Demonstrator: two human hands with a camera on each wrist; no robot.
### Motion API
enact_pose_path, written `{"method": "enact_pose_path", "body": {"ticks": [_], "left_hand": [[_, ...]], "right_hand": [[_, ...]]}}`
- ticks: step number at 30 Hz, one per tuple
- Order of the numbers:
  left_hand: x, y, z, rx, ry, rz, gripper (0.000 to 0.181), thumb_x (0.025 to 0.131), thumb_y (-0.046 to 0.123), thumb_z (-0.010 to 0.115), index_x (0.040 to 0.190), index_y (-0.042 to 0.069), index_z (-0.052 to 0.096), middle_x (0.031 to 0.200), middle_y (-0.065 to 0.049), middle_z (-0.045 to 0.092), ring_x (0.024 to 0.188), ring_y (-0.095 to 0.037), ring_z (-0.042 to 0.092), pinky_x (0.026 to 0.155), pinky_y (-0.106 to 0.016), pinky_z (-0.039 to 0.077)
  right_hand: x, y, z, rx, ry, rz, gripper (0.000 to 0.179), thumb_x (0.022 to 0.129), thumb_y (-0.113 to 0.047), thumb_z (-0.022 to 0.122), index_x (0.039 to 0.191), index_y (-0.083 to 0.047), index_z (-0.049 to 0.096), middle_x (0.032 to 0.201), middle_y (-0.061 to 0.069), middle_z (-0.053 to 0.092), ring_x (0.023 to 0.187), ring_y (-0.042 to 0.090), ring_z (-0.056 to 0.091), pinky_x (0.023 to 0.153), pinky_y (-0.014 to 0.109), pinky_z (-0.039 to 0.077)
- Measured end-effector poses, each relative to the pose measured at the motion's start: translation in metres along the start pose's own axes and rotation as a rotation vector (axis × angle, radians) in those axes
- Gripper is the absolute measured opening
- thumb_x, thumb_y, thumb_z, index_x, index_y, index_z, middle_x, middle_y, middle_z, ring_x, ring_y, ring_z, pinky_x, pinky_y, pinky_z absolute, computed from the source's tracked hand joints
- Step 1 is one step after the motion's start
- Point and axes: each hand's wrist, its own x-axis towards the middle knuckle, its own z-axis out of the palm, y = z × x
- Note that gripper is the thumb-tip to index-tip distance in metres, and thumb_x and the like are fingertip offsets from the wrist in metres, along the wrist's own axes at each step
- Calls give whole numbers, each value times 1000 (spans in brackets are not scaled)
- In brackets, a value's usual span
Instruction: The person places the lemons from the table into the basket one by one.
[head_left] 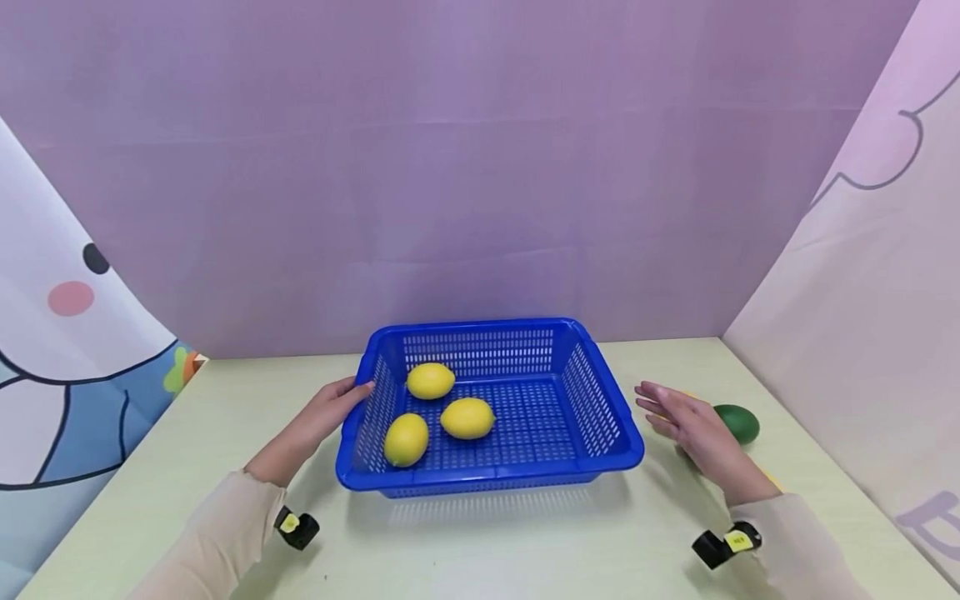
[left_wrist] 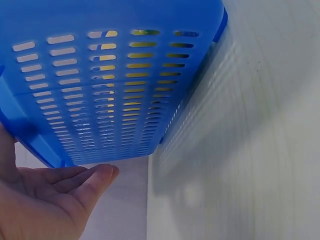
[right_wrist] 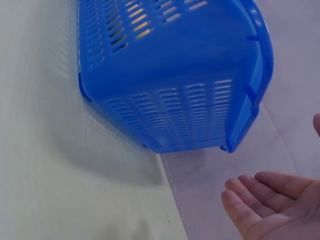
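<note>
A blue plastic basket [head_left: 491, 482] with slotted walls sits on the table, three lemons inside: one lemon [head_left: 431, 381] towards the back left, another lemon [head_left: 468, 418] nearer the middle and a third lemon [head_left: 407, 440] at the front left. My left hand [head_left: 330, 410] grips the basket's left rim, thumb over the edge and fingers against the outside, as the left wrist view also shows. Off the basket's right side, my right hand [head_left: 693, 429] hovers with extended fingers, holding nothing. In the right wrist view its fingers [right_wrist: 267, 195] are apart from the basket [right_wrist: 175, 65].
A dark green fruit [head_left: 738, 424] lies on the table [head_left: 480, 550] just beyond my right hand. Bits of something yellow [head_left: 773, 480] show past that hand, mostly hidden. A purple cloth wall [head_left: 465, 183] rises behind the table, with printed panels at both sides.
</note>
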Motion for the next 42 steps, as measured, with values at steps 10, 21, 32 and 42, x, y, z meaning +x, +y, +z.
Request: {"method": "enact_pose_path", "body": {"ticks": [10, 21, 32, 42], "left_hand": [[0, -2, 0, -69, -49, -34, 67, 99, 48, 37, 141, -3, 34, 119, -18, 62, 119, -33, 52, 106, -64, 22], [0, -6, -2, -259, -101, -16, 60, 101, 34, 34, 143, -9, 25, 123, -23, 56, 96, -17, 64, 88, -35, 52], [2, -8, 6, -326, -83, -41, 61, 101, 36, 34, 145, -5, 22, 132, -27, 47, 102, -18, 62, 88, -34, 52], [4, -12, 8, -364, -97, -22, 60, 102, 36, 32, 144, -5, 23, 129, -24, 51, 100, -18, 63, 85, -33, 53]], "right_hand": [[-3, 0, -5, -87, 21, 5, 59, 104, -29, 31, 137, 20, 25, 120, -21, 54, 113, -5, 52, 92, 18, 46], [-10, -3, -14, -278, 67, -1, 52, 104, -28, 33, 139, 10, 35, 140, 27, 41, 114, -7, 50, 91, 13, 43], [-34, -16, -35, -335, 115, -61, 44, 104, -18, 34, 138, 9, 37, 128, -23, 51, 113, -8, 52, 89, 9, 43], [-57, -18, -62, -343, 177, -77, 36, 102, -8, 35, 135, 5, 43, 123, -20, 58, 107, -6, 57, 87, 4, 39]]}}
